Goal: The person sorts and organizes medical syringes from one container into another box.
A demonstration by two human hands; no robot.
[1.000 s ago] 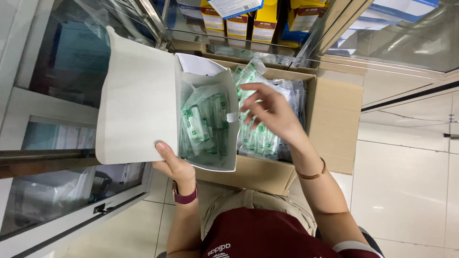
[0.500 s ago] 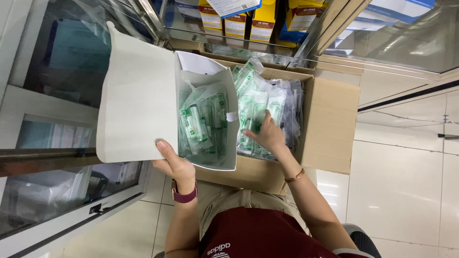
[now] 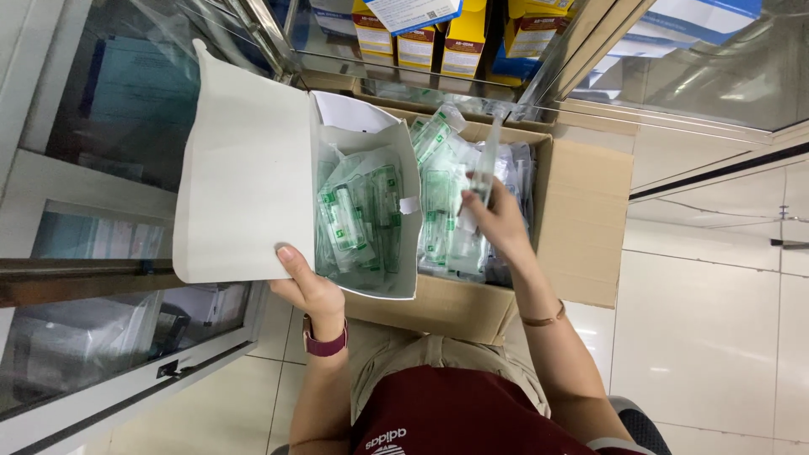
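Against the glass cabinet, the left hand [image 3: 308,291] grips the lower edge of an open white card box [image 3: 244,181] packed with crinkly clear green-printed sachets. Beside it, the right hand [image 3: 499,223] pinches one slim transparent packet [image 3: 485,168] above the brown cardboard carton [image 3: 581,219].

The single head-worn camera looked steeply down from close above at the person's lap, facing the cardboard box [image 3: 581,219] and glass cabinet [image 3: 109,101], with tiled floor [image 3: 716,337] alongside.
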